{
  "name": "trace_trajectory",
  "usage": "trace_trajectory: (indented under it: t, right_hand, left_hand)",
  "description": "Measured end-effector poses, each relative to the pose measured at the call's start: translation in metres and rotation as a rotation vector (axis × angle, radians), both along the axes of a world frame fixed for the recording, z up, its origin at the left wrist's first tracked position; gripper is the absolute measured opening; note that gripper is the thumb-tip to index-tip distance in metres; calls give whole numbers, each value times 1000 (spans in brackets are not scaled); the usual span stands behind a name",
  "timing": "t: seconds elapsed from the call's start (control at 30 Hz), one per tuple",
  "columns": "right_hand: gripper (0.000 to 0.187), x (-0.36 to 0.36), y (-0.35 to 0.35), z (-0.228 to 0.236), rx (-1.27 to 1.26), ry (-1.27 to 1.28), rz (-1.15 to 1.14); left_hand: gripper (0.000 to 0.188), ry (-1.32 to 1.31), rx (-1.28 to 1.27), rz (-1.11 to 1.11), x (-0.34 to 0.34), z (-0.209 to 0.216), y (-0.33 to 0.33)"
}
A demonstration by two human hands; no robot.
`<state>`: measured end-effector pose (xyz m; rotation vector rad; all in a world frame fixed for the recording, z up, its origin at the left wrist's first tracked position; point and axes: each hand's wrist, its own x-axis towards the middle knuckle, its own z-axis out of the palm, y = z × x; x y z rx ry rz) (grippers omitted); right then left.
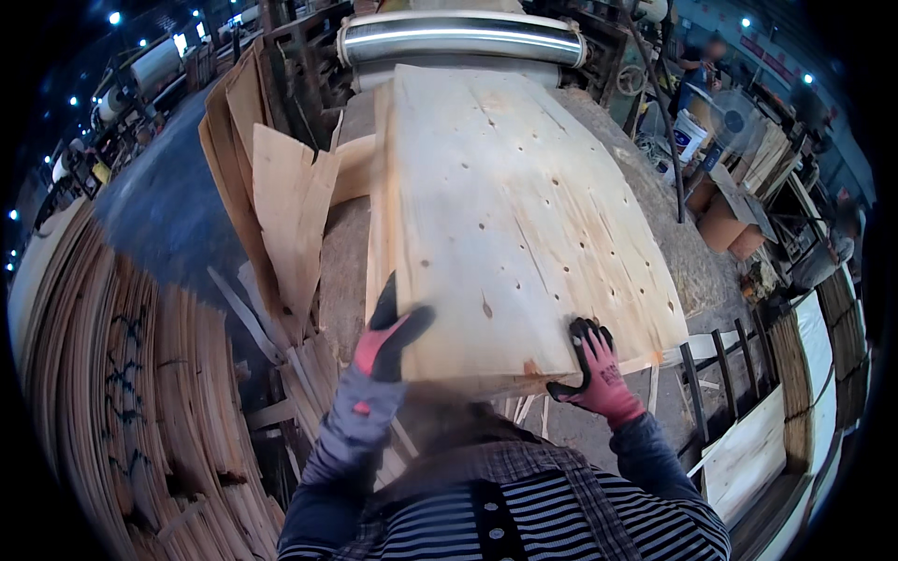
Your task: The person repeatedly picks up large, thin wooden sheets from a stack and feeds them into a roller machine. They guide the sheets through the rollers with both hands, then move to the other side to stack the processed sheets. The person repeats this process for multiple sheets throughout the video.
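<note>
A wide pale wood veneer sheet (524,215), dotted with small dark knots, lies in front of me with its far end close to a shiny metal roller (458,42). My left hand (393,341), in a pink and black glove, is at the sheet's near left edge. Its fingers are apart and slightly blurred. On the near right corner rests my right hand (601,376), gloved alike, with its fingers spread on the top face and the thumb by the front edge. What lies under the sheet's near edge is mostly hidden.
Torn veneer pieces (285,192) stand upright left of the sheet. A tall veneer stack (122,374) fills the lower left. Dark metal bars (720,360) and more veneer bundles (803,383) are at right. Farther back are a fan (734,117), a white bucket (689,134) and a person (702,70).
</note>
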<state>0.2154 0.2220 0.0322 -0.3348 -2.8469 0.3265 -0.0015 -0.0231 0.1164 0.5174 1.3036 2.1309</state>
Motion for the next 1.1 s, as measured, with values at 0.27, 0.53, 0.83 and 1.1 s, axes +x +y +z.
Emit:
trace_trajectory:
  t: [0.27,0.53,0.83,1.1]
  right_hand:
    - [63,3,11,64,169,154,-86]
    - [53,-128,98,73,329,71,55]
    - [42,-228,164,-8,384,85,126]
    - [39,-316,220,-36,288,120,43]
  left_hand:
    - [51,-65,54,44,-17,7,-22]
    - [47,973,-1042,210,-97,-85,11]
    - [92,900,-1313,340,-9,-162,30]
    - [101,818,-1349,400,-5,-171,28]
